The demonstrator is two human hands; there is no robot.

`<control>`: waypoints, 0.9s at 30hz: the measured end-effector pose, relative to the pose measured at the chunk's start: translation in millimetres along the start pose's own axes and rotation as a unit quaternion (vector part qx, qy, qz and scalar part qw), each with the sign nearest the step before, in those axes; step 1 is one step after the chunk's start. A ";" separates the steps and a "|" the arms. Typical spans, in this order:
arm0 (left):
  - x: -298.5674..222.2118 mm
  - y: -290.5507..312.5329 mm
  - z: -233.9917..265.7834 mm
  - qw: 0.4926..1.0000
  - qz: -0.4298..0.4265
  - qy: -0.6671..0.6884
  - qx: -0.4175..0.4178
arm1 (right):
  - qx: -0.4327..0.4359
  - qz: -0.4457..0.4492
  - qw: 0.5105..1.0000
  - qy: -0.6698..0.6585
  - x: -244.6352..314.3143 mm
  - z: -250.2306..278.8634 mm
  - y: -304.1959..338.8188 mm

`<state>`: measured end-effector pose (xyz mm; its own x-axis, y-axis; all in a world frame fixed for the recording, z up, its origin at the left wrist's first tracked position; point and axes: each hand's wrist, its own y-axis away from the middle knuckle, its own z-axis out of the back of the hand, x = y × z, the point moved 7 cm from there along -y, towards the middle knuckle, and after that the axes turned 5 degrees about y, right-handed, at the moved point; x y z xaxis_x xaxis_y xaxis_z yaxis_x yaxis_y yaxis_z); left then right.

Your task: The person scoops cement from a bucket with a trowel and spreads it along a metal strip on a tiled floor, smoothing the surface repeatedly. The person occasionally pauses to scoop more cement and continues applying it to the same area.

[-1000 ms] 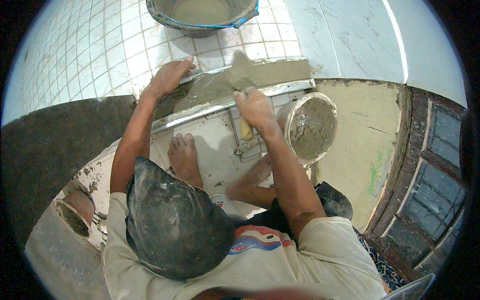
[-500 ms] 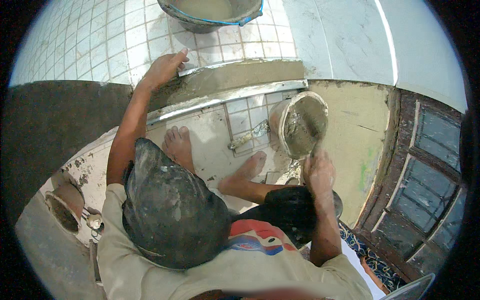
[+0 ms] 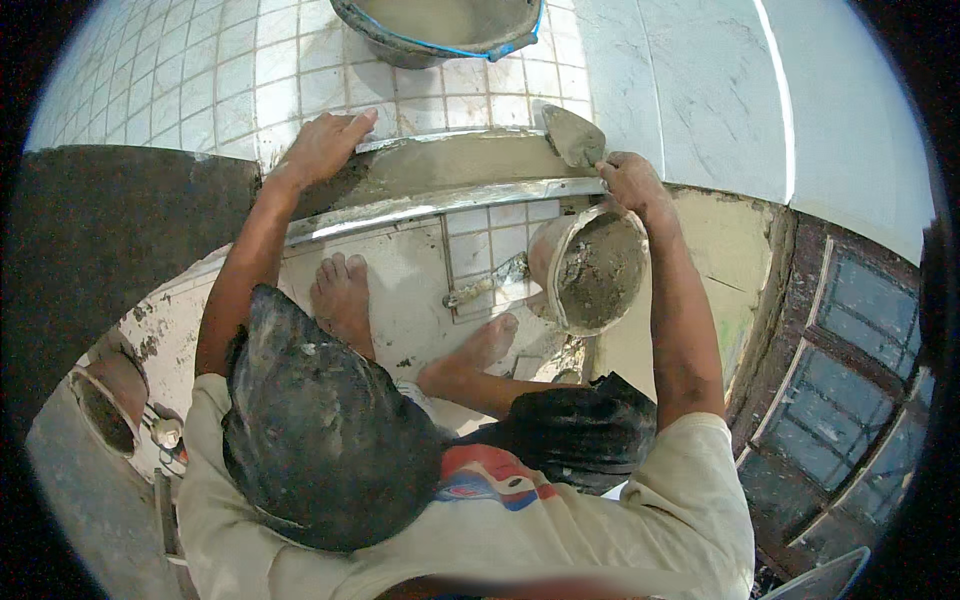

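My right hand (image 3: 633, 185) is closed round the handle of a pointed trowel (image 3: 574, 137). The trowel's blade carries grey mortar and is at the right end of a mortar-faced ledge (image 3: 450, 160). At the ledge's left end rests my left hand (image 3: 325, 148), thumb spread away from the fingers; its fingertips are partly hidden. Beside that thumb begins a thin metal strip (image 3: 400, 141) along the ledge's far edge. A wider metal strip (image 3: 440, 204) follows the near edge. Just below my right hand, a tilted bucket (image 3: 555, 255) holds wet mortar (image 3: 603, 270).
A black bucket (image 3: 400, 45) with a blue rim stands on the tiles beyond the ledge. Between my feet and the mortar bucket lies a smeared scraper-like tool (image 3: 487, 283). Another bucket (image 3: 120, 390) is behind me on the left. A dark framed window (image 3: 865, 300) stands at right.
My right hand has moved up from beside the mortar bucket to the ledge's right end, bringing the loaded trowel into clear view. My left hand stays at the ledge's left end.
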<state>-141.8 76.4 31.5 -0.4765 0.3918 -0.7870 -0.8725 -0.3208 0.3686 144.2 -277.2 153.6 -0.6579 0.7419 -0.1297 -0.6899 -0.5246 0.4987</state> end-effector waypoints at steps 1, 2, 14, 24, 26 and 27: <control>2.0 1.9 2.4 1.000 0.015 0.019 -0.002 | 0.028 -0.013 0.999 -0.023 -4.0 -7.0 -8.0; 5.2 2.7 2.5 0.999 0.029 0.038 -0.003 | 0.047 -0.013 0.998 -0.031 -7.6 -12.5 -12.9; 17.8 -0.1 1.2 0.998 -0.008 0.054 -0.024 | 0.002 0.113 0.993 -0.040 82.8 -56.2 -18.9; 28.9 3.6 12.0 0.994 -0.008 0.102 -0.045 | -0.218 0.043 0.975 -0.011 95.9 74.7 243.0; 42.7 -8.1 2.9 0.995 -0.023 0.094 -0.037 | -0.291 0.009 0.957 -0.012 70.5 66.1 288.1; 48.1 -12.3 -1.1 0.995 -0.030 0.086 -0.032 | -0.280 -0.001 0.960 0.015 53.2 46.4 303.6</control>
<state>-153.9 98.2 -11.5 -0.3930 0.2609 -0.8818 -0.8876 -0.3581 0.2896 -86.3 -377.6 337.9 -0.6586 0.7354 -0.1596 -0.7400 -0.6714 -0.0400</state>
